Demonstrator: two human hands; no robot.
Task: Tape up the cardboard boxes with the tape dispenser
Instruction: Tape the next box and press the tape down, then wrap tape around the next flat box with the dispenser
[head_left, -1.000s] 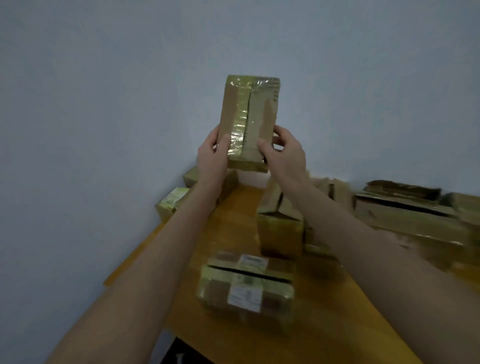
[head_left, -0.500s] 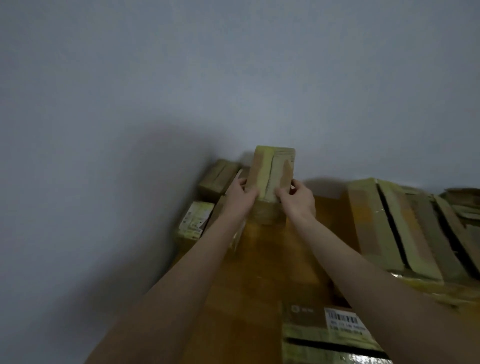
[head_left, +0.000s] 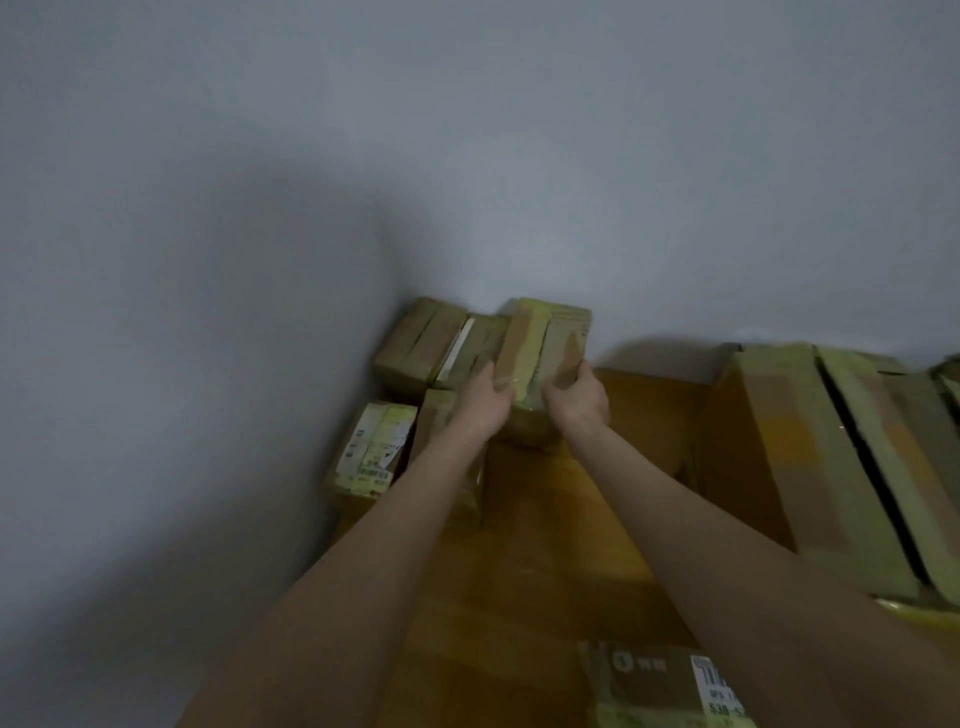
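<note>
Grey-blue walls (head_left: 467, 156) meet in a corner at the far left end of a wooden worktop (head_left: 545, 545), orange-brown, dimly lit.

Item 1: small cardboard box (head_left: 545, 348), brown, its centre seam covered by a strip of glossy yellowish tape. It stands on end at the back of the worktop, close to the wall, with its upper end tipped away from the camera. Whether its lower end touches the worktop cannot be told.

Item 2: left hand (head_left: 485, 400), bare, grasping the box's left side, thumb on the taped face.

Item 3: right hand (head_left: 576, 400), bare, grasping the box's right side low down, fingers curled round the edge. Both forearms reach in from the bottom of the view.

Item 4: corner boxes (head_left: 421, 343), two or three flat cartons packed into the corner, just left of the held box and apparently touching it.

Item 5: labelled box (head_left: 374, 452), near the left wall, with white printed labels and yellow tape on top.

Item 6: narrow box (head_left: 441, 431), beside the labelled box, partly hidden under the left forearm.

Item 7: large cartons (head_left: 810, 457), long, along the right side, with a dark open gap between the flaps.

Item 8: near box (head_left: 649, 680), at the bottom edge, printed label partly cut off.
</note>
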